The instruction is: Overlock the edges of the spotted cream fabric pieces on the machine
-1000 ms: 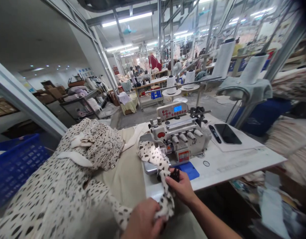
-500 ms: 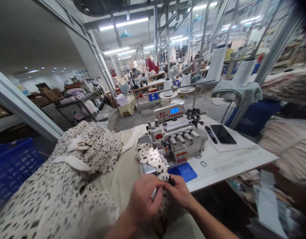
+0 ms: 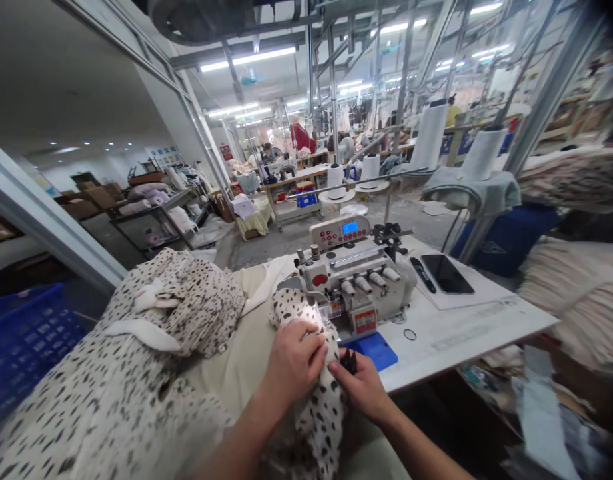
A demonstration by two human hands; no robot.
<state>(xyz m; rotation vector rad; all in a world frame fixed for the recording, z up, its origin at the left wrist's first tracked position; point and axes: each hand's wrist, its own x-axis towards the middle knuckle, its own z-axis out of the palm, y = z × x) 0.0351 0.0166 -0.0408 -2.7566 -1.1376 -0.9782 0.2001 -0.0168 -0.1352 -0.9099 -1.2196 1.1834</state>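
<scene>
Left hand (image 3: 292,363): fingers together, lying open on the fabric, pressing rather than gripping.
Right hand (image 3: 359,390): narrow pinch on a small black object (image 3: 349,362), too small to identify.
Cream fabric with black spots (image 3: 314,417): bunched under both hands, its end touching the machine's front, the rest heaped on the left.
White overlock sewing machine (image 3: 354,280): just beyond the hands, with a lit blue display.
White table (image 3: 461,340): holds the machine, a blue plastic plate (image 3: 379,351) and a black smartphone (image 3: 447,273).
Blue plastic crate (image 3: 26,340): far left, beside the fabric.
</scene>
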